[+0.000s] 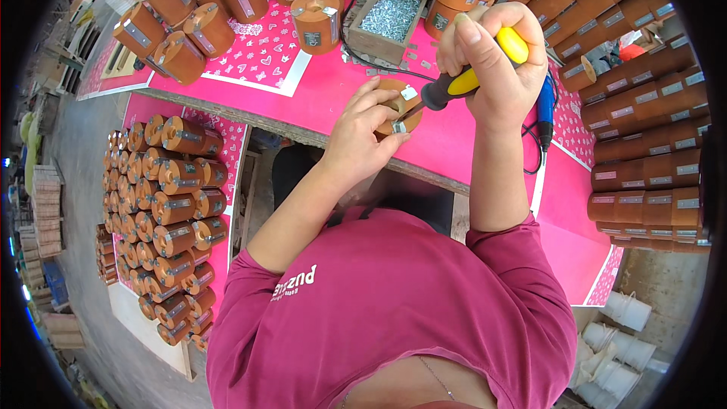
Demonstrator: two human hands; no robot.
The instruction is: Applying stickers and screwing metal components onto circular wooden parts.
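My right hand (500, 60) is closed around the yellow and black handle of a screwdriver (463, 83), whose shaft slants down to the left. Its tip meets a round wooden piece (388, 89) with a hole in the middle, at a small metal plate near the rim. My left hand (367, 127) rests against the near left side of that piece, fingers curved over it and holding it on the pink-covered table (333, 79). A second small metal plate (409, 93) lies on the piece's far right edge.
A wooden box (379, 45) of small metal screws stands beyond my hands. A blue electric driver (544, 110) with a black cord lies right of my right hand. Stacked brown wooden cylinders (176, 204) fill the left side, with more (644, 174) piled at right. White buckets (625, 344) sit lower right.
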